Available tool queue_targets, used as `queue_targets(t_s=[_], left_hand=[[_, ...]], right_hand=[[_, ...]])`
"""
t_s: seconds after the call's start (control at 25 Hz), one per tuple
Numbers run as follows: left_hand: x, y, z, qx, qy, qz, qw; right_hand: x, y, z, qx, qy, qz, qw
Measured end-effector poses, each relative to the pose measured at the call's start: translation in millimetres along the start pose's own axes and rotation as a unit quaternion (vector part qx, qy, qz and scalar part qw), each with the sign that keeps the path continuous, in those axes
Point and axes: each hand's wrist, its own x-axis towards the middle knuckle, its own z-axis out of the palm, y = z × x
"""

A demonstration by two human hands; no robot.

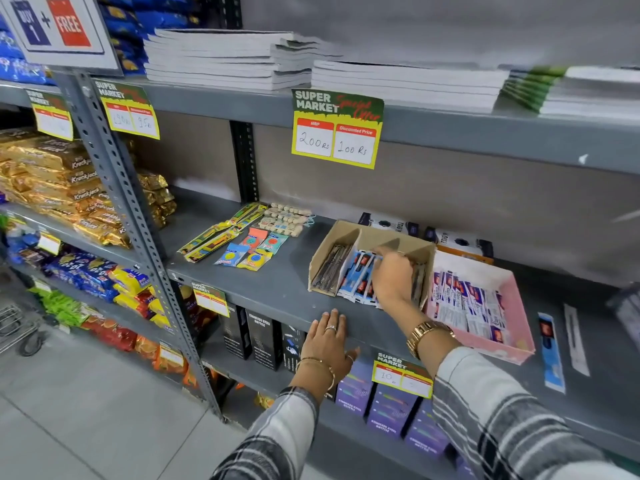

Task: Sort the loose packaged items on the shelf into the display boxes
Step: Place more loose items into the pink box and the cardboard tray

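A brown cardboard display box (341, 233) with dividers stands on the grey shelf (277, 289). Its left slot holds dark packets, its middle slot blue-and-white packets (356, 277). My right hand (391, 277) reaches into the middle of this box, fingers bent over the blue packets; whether it grips one I cannot tell. My left hand (329, 339) rests flat on the shelf's front edge, fingers apart. A pink display box (519, 317) to the right holds several white and purple sachets (467, 306). A loose blue packet (552, 351) and a white strip packet (575, 341) lie right of it.
Colourful small packets (252, 249), yellow-green strips (221, 233) and beige erasers (285, 220) lie loose at the shelf's left. Dark boxes (460, 242) stand behind the display boxes. Notebooks (225, 60) are stacked above. Bottle boxes (263, 337) fill the shelf below.
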Motion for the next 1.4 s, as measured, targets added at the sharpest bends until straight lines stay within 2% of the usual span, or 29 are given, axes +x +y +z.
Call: queue_targets(t_s=[0.2,0.4,0.6,0.84,1.0,1.4], left_hand=[[-5.8,32.7,4.8,0.029,0.005,0.050,0.998],[-1.4,87.3,10.7,0.043,-0.001,0.124,0.991],[2.4,126.6,16.5,0.029,-0.009,0.164,0.986],[6.8,149.4,22.9,0.027,-0.005,0.182,0.983],[6.0,152.0,26.8,0.032,0.016,0.178,0.983],[4.4,150.9,32.1,0.038,0.032,0.174,0.983]], right_hand=[[-19.3,45.9,-39.6,-0.139,0.033,-0.081,0.986],[-26.8,103.3,-83.3,-0.240,0.002,-0.002,0.971],[-41.2,161.4,-124.9,-0.187,-0.006,0.171,0.967],[-58.8,202.4,-139.4,-0.127,-0.014,0.281,0.951],[-64.5,211.6,-133.8,-0.115,-0.031,0.310,0.943],[-55.4,218.5,-127.5,-0.050,0.000,0.363,0.930]])
